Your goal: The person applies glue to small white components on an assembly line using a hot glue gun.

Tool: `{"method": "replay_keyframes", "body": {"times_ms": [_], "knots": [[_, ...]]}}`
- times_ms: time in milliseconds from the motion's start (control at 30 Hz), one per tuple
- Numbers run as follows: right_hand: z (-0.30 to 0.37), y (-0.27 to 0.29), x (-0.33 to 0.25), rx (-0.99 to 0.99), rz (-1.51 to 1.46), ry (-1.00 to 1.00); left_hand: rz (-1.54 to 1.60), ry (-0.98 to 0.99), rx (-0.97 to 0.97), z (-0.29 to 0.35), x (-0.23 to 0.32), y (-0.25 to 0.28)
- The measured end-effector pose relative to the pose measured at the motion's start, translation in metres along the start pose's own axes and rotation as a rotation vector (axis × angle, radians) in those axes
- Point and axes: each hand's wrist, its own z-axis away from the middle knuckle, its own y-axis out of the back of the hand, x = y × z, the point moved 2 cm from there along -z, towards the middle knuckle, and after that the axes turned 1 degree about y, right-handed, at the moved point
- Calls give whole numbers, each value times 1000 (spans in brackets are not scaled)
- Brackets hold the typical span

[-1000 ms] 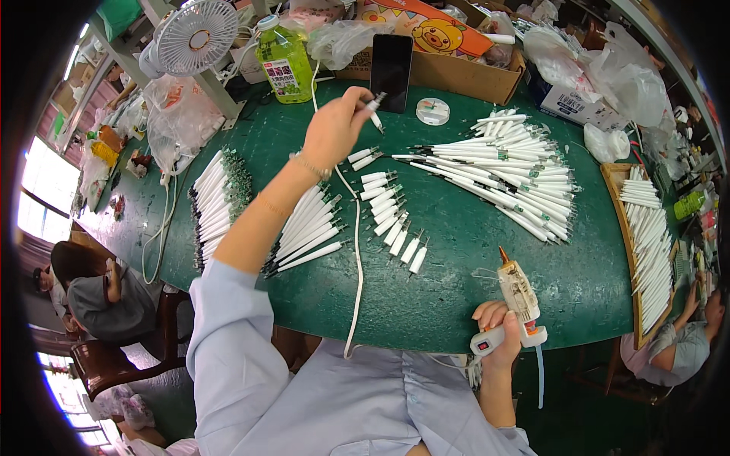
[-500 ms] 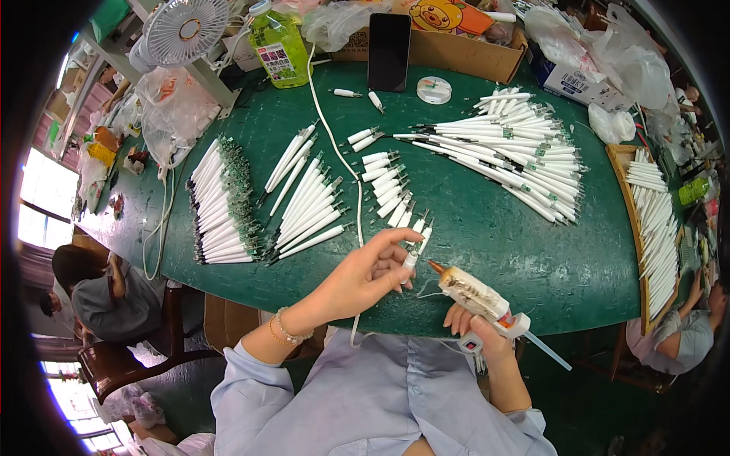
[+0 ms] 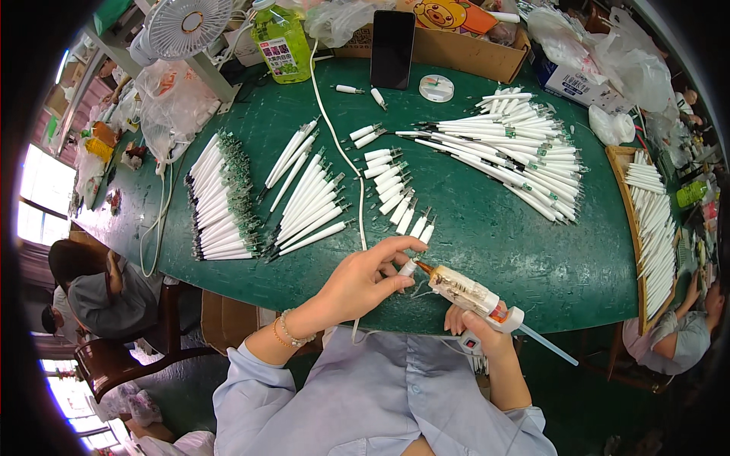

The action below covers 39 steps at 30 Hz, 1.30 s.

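My left hand (image 3: 359, 283) is closed in a pinch on a short white tube (image 3: 408, 267), near the table's front edge. Wrapped round a hot glue gun (image 3: 465, 293), my right hand (image 3: 487, 331) holds it tilted with its brown nozzle up against the tube's end. I cannot tell whether nozzle and tube touch. A clear glue stick (image 3: 549, 345) sticks out of the gun's back. Just beyond my left hand lies a curved row of short white tubes (image 3: 391, 190) with metal tips.
Long white sticks lie in bundles at left (image 3: 220, 205) and in a fanned pile (image 3: 525, 156) at right. A white cable (image 3: 328, 125) crosses the green table (image 3: 532, 266). A phone (image 3: 391, 49), a green bottle (image 3: 282, 45) and a fan (image 3: 188, 26) stand behind. A wooden tray (image 3: 625, 205) holds more sticks.
The glue gun has moved left and its nozzle has come up to the white tube. My left hand has turned the tube's end toward the gun.
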Motion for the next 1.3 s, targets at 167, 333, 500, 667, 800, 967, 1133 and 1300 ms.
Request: {"method": "replay_keyframes", "body": {"times_ms": [167, 333, 500, 667, 800, 967, 1133, 1300], "knots": [[1, 3, 0, -19, 32, -10, -60, -13, 2, 0, 1, 1], [2, 8, 4, -53, 11, -6, -63, -36, 9, 0, 0, 2], [3, 10, 9, -94, -24, -9, -52, -31, 8, 1, -1, 2], [2, 8, 6, -79, -55, 9, -57, -26, 11, 0, -1, 2], [0, 2, 0, -25, 61, 4, -40, -26, 25, 0, -1, 2], [5, 4, 5, 16, 306, -25, -63, -18, 4, 4, 9, -1], [-4, 9, -1, 296, 28, 249, -234, -91, 89, -8, 14, -1], [0, 17, -1, 393, -43, 283, -533, -434, 78, -36, 8, -31]]}}
